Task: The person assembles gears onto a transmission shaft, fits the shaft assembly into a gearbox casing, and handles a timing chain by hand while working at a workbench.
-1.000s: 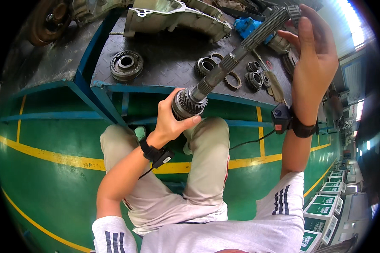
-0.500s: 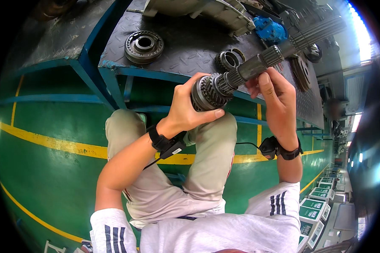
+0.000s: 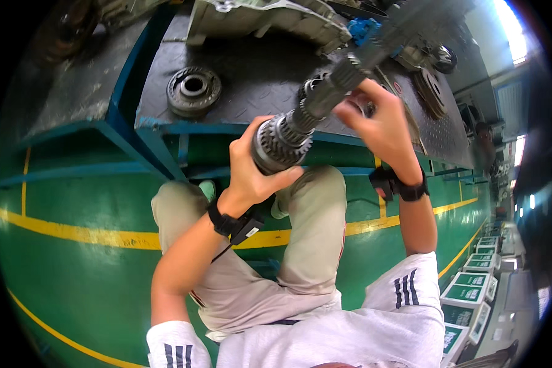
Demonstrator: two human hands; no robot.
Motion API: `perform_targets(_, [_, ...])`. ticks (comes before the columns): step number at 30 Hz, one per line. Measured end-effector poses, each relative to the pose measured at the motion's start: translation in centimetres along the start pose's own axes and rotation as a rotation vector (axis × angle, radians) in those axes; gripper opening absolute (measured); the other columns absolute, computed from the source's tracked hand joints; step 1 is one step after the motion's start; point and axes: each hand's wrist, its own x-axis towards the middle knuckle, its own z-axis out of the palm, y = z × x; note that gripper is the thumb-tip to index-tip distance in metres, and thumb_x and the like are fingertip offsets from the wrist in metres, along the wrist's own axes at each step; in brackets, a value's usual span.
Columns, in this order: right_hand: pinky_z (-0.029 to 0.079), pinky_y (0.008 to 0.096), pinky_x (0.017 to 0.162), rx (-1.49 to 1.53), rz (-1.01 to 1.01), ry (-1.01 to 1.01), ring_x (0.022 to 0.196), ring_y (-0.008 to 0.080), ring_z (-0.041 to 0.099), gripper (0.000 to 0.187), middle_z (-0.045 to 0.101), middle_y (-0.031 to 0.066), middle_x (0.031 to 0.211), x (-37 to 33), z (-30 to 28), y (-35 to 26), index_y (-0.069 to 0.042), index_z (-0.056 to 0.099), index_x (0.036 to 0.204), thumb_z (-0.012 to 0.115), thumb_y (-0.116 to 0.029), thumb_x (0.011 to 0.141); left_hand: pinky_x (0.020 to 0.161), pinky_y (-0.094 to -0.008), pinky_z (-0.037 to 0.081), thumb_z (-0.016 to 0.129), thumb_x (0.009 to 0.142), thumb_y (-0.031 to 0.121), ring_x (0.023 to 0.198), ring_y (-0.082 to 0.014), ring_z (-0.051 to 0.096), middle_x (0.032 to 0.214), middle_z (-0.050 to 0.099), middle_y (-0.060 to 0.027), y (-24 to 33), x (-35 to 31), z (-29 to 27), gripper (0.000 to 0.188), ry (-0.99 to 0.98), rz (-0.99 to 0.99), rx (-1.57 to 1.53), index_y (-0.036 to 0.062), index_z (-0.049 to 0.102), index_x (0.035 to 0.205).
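A long steel gear shaft slants up and to the right above my knees, its far end blurred. My left hand is closed around its thick lower end, just beneath a helical gear. Beside the splined middle of the shaft is my right hand, fingers bent and smeared by motion. Its fingertips overlap the shaft's edge; whether they grip it is unclear. Something dark and ring-like shows between thumb and fingers, but I cannot tell if it is held or lies behind. A gear ring on the bench is partly hidden behind the shaft.
A round gear hub assembly lies on the dark tread-plate bench with its blue frame. Behind it stands a cast metal housing. Farther right are a blue part and a dark disc-shaped part. Another bench stands left.
My left hand and the shaft's gear end have shifted left and slightly down in the view. The right hand has moved up and left along the shaft. The bench's near edge appears lower.
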Motion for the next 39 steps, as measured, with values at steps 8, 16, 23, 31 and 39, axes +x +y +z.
perform_targets(8, [0.049,0.0469,0.103,-0.136,-0.088,-0.212,0.117,0.0411,0.063,0.068,0.07,0.0212,0.121,2.5,3.2,6.4,0.0,0.066,0.13,0.091,-0.036,0.078,0.097,-0.0336,0.055,0.094,0.071,0.028,0.102,-0.017,0.071,0.109,0.076,-0.0136,0.7,-0.5,0.7,0.08,-0.023,-0.088,0.012,-0.008,0.057,0.132])
perform_targets(16, [0.055,0.0377,0.102,0.636,0.021,-0.099,0.112,0.0265,0.07,0.078,0.072,0.0151,0.125,0.6,-6.5,3.3,0.004,0.066,0.136,0.093,-0.035,0.075,0.097,-0.0331,0.056,0.096,0.072,0.034,0.101,-0.0164,0.072,0.111,0.076,-0.012,0.1,-1.1,0.6,0.083,-0.044,-0.07,-0.027,-0.0072,0.058,0.133])
perform_targets(23, [0.056,0.0419,0.106,0.771,-0.143,0.502,0.121,0.0269,0.069,0.096,0.065,0.0213,0.14,0.0,-10.5,-2.3,0.009,0.054,0.149,0.089,-0.048,0.08,0.097,-0.0321,0.055,0.093,0.073,0.038,0.102,-0.0157,0.07,0.114,0.074,-0.0104,-0.6,-1.7,1.5,0.081,-0.12,-0.118,-0.062,-0.0057,0.059,0.133])
perform_targets(31, [0.049,0.0344,0.111,0.58,-0.226,0.033,0.13,0.0215,0.059,0.085,0.063,0.0179,0.141,0.3,-8.9,-4.6,0.009,0.056,0.146,0.093,-0.017,0.075,0.093,-0.033,0.058,0.098,0.066,0.03,0.098,-0.0167,0.074,0.108,0.078,-0.0114,-1.6,-1.7,2.6,0.079,-0.113,-0.087,0.005,-0.0021,0.063,0.129])
perform_targets(39, [0.051,0.0388,0.11,0.433,-0.187,-0.153,0.123,0.0233,0.064,0.089,0.066,0.0133,0.137,-3.9,-0.8,-2.9,-0.002,0.06,0.146,0.099,-0.007,0.066,0.093,-0.0335,0.059,0.1,0.064,0.031,0.097,-0.0186,0.076,0.108,0.078,-0.0127,-1.2,-0.6,2.5,0.082,-0.128,0.016,0.058,-0.0011,0.063,0.13])
